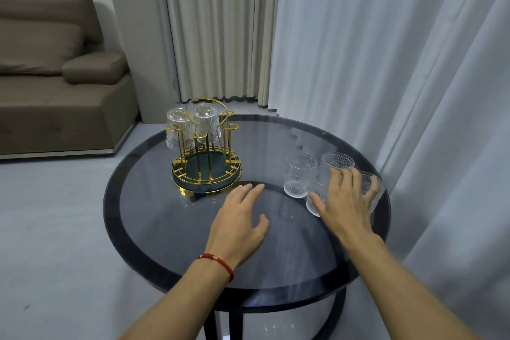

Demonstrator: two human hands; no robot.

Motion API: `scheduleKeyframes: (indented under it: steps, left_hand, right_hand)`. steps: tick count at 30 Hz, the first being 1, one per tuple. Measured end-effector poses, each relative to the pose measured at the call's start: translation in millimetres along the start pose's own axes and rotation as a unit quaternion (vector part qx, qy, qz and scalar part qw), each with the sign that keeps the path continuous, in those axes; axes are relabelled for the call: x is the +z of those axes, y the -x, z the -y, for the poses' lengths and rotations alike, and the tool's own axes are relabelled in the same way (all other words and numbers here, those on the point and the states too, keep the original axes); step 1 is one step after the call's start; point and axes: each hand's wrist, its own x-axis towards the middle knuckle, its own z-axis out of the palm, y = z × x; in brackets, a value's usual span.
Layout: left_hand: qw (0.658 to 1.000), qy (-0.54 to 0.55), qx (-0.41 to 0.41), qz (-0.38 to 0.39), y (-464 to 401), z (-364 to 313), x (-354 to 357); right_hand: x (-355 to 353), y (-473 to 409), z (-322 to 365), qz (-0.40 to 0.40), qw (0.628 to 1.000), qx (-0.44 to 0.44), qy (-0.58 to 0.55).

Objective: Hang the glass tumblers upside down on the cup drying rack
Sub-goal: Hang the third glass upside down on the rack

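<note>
A gold wire cup drying rack (pixel 206 163) with a dark round base stands on the left of the round glass table (pixel 154 223). Two ribbed glass tumblers hang upside down on its far pegs, one at the left (pixel 177 130) and one at the middle (pixel 206 121). Several upright tumblers stand in a cluster at the table's right (pixel 299 174). My right hand (pixel 346 201) is spread over the nearest tumbler (pixel 314 201), fingers touching it and a neighbour, not closed around either. My left hand (pixel 240 218) hovers open over the table just in front of the rack.
Grey and white curtains (pixel 358 50) hang close behind and to the right of the table. A brown sofa (pixel 55 91) sits at the left on the pale floor. The table's dark rim (pixel 110 201) runs around its edge.
</note>
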Motion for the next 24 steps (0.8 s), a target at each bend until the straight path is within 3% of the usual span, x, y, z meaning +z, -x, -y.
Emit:
scheduleKeyframes:
  steps: [5, 9, 12, 15, 18, 20, 22, 24]
  left_hand:
    - [1.000, 0.025, -0.002, -0.010, -2, -1, 0]
    - [0.988, 0.140, -0.059, 0.000, -5, -8, -3]
    - [0.942, 0.302, -0.132, 0.065, -9, -14, -9]
    - [0.848, 0.490, -0.150, 0.133, -8, -23, -11]
    - [0.835, 0.522, -0.154, 0.078, -5, -25, -14]
    - [0.810, 0.556, -0.180, 0.043, -6, -20, -19]
    - [0.768, 0.609, -0.196, 0.037, -10, -9, -25]
    - [0.745, 0.635, -0.197, 0.053, -13, 2, -31]
  right_hand:
    - [2, -4, -2, -0.007, 0.998, -0.002, -0.060]
    - [-10, 2, 4, -0.070, 0.987, -0.049, -0.135]
    - [-26, 12, 18, -0.119, 0.951, -0.150, -0.243]
    - [-45, 27, 37, -0.067, 0.897, -0.268, -0.347]
    - [-53, 37, 59, -0.006, 0.870, -0.345, -0.353]
    - [-52, 38, 66, 0.026, 0.870, -0.339, -0.357]
    - [-49, 33, 65, 0.101, 0.867, -0.244, -0.422]
    - [-46, 29, 63, 0.231, 0.816, -0.111, -0.518]
